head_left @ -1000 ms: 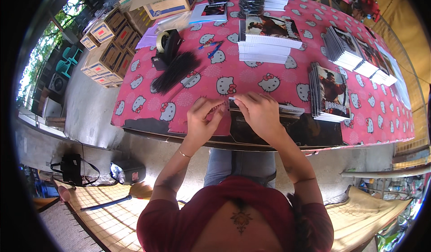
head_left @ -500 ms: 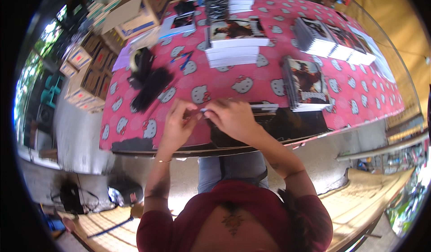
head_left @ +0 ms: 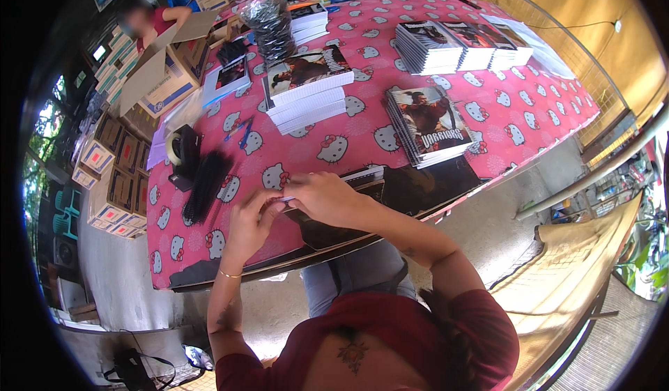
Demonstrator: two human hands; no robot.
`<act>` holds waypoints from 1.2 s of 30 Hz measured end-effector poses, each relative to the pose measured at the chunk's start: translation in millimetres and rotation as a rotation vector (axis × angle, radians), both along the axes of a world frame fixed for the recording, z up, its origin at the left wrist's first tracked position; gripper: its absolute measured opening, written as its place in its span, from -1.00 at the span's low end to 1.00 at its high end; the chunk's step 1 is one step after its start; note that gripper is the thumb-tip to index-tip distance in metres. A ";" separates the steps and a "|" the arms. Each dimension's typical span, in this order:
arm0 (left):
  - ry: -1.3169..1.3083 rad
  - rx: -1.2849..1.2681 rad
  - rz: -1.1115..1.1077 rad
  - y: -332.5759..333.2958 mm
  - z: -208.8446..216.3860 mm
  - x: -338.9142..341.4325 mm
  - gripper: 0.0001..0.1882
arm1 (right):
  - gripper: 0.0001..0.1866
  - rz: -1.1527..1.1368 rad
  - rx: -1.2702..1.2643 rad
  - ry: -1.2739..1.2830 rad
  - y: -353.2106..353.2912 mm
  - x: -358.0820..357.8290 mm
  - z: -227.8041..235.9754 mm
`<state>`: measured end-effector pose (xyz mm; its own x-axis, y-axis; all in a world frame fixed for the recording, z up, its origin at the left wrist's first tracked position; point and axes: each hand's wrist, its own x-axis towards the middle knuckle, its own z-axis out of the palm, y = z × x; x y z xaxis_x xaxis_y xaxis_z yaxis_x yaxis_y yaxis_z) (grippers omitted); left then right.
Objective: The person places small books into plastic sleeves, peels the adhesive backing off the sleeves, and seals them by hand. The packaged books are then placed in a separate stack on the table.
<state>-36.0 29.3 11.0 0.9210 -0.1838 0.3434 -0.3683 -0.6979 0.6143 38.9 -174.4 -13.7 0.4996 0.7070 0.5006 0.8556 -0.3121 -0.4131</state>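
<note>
open brown cardboard box (head_left: 164, 77) at table's far left, stacked white-and-red cartons (head_left: 104, 182) on floor left, clear bag (head_left: 270, 25) of dark pieces

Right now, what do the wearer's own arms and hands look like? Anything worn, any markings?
Both forearms are bare. The left hand has a thin gold-coloured bangle at the wrist and a dark tattoo on the forearm below it. The right hand shows no jewellery or glove. Short dark red sleeves end at the upper arms.
</note>
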 end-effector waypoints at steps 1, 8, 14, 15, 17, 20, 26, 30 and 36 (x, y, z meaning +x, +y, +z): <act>-0.062 0.020 0.018 -5.0 0.4 -2.5 -0.84 | -0.83 -0.014 -0.012 -0.031 -1.0 -3.0 1.2; -0.170 0.032 0.010 -8.8 -0.4 10.0 -0.83 | -0.83 -0.106 -0.054 -0.089 -19.4 1.5 0.3; -0.380 0.583 0.185 -13.9 -19.4 18.7 -0.42 | -0.85 -0.121 -0.132 -0.068 -20.1 7.6 5.7; -0.128 0.548 0.264 -25.8 -27.9 13.5 -0.20 | -0.85 -0.132 -0.122 -0.065 -17.9 7.6 3.9; -0.206 0.634 0.328 -45.0 -53.6 -16.5 -0.16 | -0.84 -0.131 -0.153 -0.033 -11.5 3.9 6.6; -0.291 0.565 0.333 -48.7 -91.4 -31.0 -0.11 | -0.82 -0.098 -0.112 -0.066 -15.3 1.9 2.6; -0.298 0.765 0.377 -48.6 -71.1 -14.7 -0.08 | -0.67 -0.113 -0.087 -0.161 -38.9 1.4 13.4; -0.347 0.697 0.335 -48.5 -90.5 -24.5 -0.11 | -0.63 -0.130 -0.123 -0.112 -55.9 2.7 3.4; -0.300 0.640 0.215 -59.4 -111.6 -38.6 -0.14 | -0.65 -0.100 -0.048 -0.078 -56.4 10.0 0.4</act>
